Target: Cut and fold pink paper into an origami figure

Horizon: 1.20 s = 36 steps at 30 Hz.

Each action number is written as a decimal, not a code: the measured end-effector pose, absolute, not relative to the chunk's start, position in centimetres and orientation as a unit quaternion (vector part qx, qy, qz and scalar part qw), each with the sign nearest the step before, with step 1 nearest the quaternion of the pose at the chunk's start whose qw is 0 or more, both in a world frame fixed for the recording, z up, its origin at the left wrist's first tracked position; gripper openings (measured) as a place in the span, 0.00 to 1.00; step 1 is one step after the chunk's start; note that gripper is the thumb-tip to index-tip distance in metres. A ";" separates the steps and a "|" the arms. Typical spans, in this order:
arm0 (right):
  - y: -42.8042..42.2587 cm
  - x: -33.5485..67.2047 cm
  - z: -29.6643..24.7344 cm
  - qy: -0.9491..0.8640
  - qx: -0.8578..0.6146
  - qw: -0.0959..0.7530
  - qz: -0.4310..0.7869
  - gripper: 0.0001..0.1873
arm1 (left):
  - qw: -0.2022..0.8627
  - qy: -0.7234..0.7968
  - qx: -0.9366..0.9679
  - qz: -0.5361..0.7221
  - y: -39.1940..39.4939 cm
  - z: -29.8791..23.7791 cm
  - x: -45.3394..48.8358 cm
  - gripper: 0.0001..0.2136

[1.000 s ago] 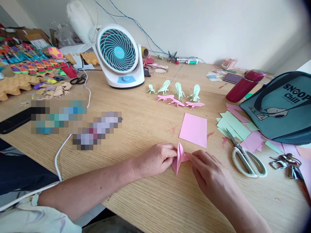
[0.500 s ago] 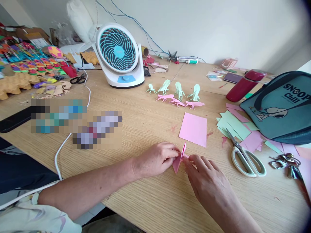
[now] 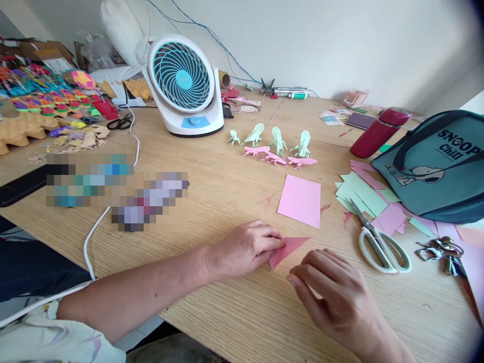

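Note:
My left hand pinches a folded pink paper at its left side, low over the wooden table. The paper lies fairly flat as a triangular shape with a point toward the right; its left part is hidden under the fingers. Just right of it is my right hand, apart from the paper, its fingers curled in and thumb close to the index finger, with nothing seen in it. Beyond both hands lies a flat pink sheet.
Scissors, keys and green paper pieces lie at right, by a lunch bag and red bottle. Folded paper insects stand behind the sheet. A fan and white cable are at left.
My right hand has let go of the folded paper and drawn back toward the right and nearer me. The paper has gone from upright to flatter, its point now toward the right.

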State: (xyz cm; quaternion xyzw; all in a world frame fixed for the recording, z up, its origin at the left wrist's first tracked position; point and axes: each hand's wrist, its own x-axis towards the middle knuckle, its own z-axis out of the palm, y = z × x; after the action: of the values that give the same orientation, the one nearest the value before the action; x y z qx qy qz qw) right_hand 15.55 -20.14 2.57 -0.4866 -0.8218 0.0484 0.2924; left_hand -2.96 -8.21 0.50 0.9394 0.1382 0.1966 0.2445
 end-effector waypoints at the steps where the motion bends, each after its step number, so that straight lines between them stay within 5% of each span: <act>1: -20.3 15.8 2.7 -0.813 -0.484 0.319 0.047 0.08 | 0.225 0.131 0.946 0.194 -8.3 0.5 -3.0 0.12; 11: -20.3 17.2 2.5 -0.777 -0.510 0.369 0.002 0.09 | 0.102 0.099 0.985 0.097 -10.2 0.4 -3.1 0.17; 30: -18.5 18.3 -0.6 -0.673 -0.690 0.260 0.056 0.09 | 0.137 0.206 0.968 0.024 -12.2 1.0 -2.9 0.45; 36: -18.7 18.0 -0.5 -0.617 -0.742 0.253 0.074 0.10 | 0.141 0.208 0.967 0.047 -12.4 0.2 -2.8 0.45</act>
State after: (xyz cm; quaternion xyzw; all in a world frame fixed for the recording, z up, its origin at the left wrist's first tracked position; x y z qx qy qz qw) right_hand 17.96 -18.67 -0.47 -0.7416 -0.6170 0.0738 0.2527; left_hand -2.82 -12.39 0.22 0.9668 0.2079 0.0475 0.1411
